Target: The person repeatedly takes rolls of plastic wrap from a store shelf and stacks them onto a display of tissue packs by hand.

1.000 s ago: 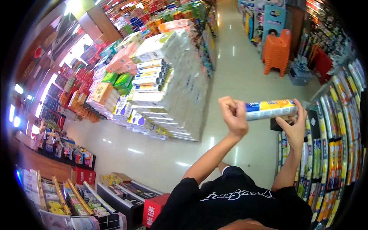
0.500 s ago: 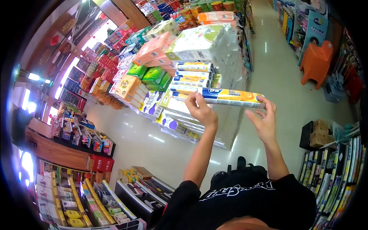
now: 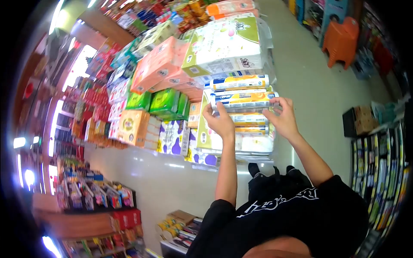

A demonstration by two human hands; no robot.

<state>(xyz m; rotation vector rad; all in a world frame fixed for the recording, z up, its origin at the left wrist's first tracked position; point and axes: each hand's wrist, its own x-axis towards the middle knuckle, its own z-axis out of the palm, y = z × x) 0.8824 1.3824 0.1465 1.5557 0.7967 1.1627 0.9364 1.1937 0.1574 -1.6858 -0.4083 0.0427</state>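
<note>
A long yellow, white and blue packaged roll (image 3: 245,99) lies crosswise between my two hands. My left hand (image 3: 221,122) grips its left end between thumb and fingers. At the right end, my right hand (image 3: 282,116) has its fingertips closed on the tip. Just behind it sits a similar roll (image 3: 241,81), and more rolls (image 3: 247,118) of the same look lie on my near side. All these rolls are on top of the stacked paper packs (image 3: 206,124), close under my hands.
A large white and green tissue pack (image 3: 223,45) rises behind the rolls. Pink packs (image 3: 159,64) and green packs (image 3: 165,103) are stacked to the left. Orange stools (image 3: 341,42) stand across the aisle (image 3: 297,77). A filled shelf (image 3: 378,176) is at right.
Both hands have brought the roll in over the other rolls, and it now appears level. My view has shifted, with the stack closer and more centred.
</note>
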